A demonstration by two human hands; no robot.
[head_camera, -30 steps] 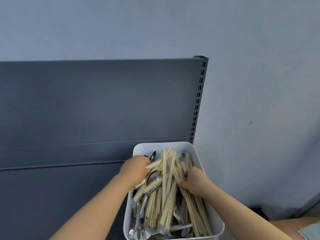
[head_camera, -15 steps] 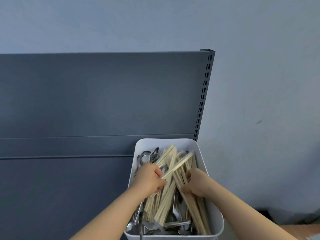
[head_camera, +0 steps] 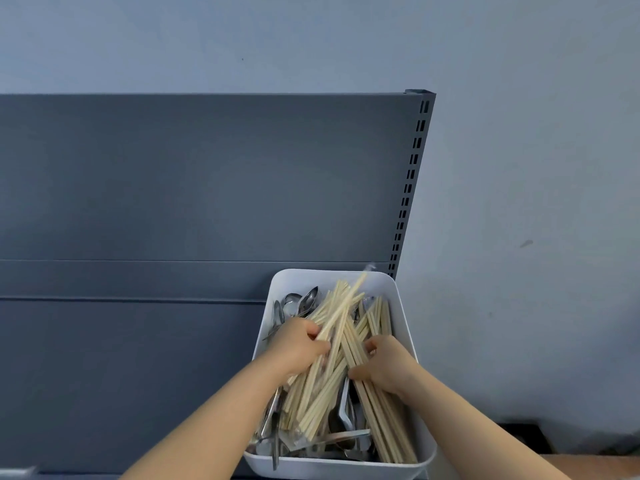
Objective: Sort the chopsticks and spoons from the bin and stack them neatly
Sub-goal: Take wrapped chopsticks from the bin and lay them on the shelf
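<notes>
Hands [head_camera: 298, 348] amid chopsticks [head_camera: 323, 393], spoons [head_camera: 307, 301] underneath

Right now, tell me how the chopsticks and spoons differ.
The chopsticks are pale, straight sticks; the spoons are shiny metal with rounded bowls. The chopsticks lie on top, gripped by the left hand and right hand; the spoons sit mostly underneath. Both lie jumbled in the white bin.
</notes>
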